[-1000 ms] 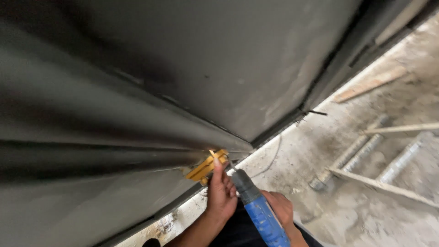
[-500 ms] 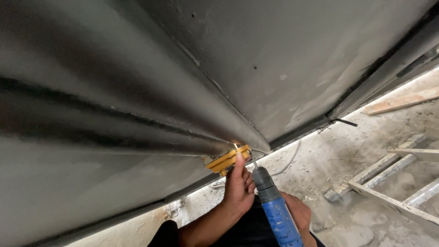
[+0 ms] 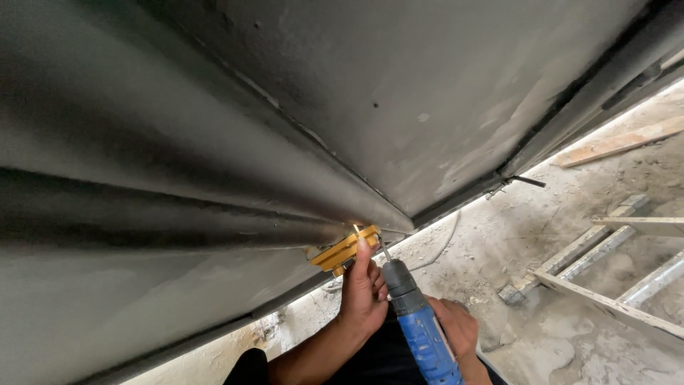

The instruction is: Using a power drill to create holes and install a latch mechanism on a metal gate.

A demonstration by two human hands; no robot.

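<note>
- Since the earlier frames the view has swung right and down; the yellow bracket (image 3: pixel 347 249), the hands and the drill now sit nearer bottom centre, and more of the dusty floor (image 3: pixel 499 242) shows at 3 o'clock.
- Left hand (image 3: pixel 363 292): fingers curled, index tip pressed up against the yellow bracket, steadying it under the dark pipe (image 3: pixel 214 214).
- Right hand (image 3: pixel 456 328): clenched around the body of the blue drill (image 3: pixel 424 335); thumb side hidden behind the tool.
- The drill's thin bit (image 3: pixel 385 249) points to 11 o'clock, its tip just beside the bracket; contact cannot be told.
- No containers in view.
- Edges: the bracket sits at the pipe's end, where the grey panel (image 3: pixel 427 93) meets a dark frame edge (image 3: pixel 570 114) running to 2 o'clock.
- Open room: bare floor at 3 o'clock; metal rails (image 3: pixel 570 257) and wooden planks (image 3: pixel 613 146) lie well apart from the hands, at 3 to 4 o'clock.
</note>
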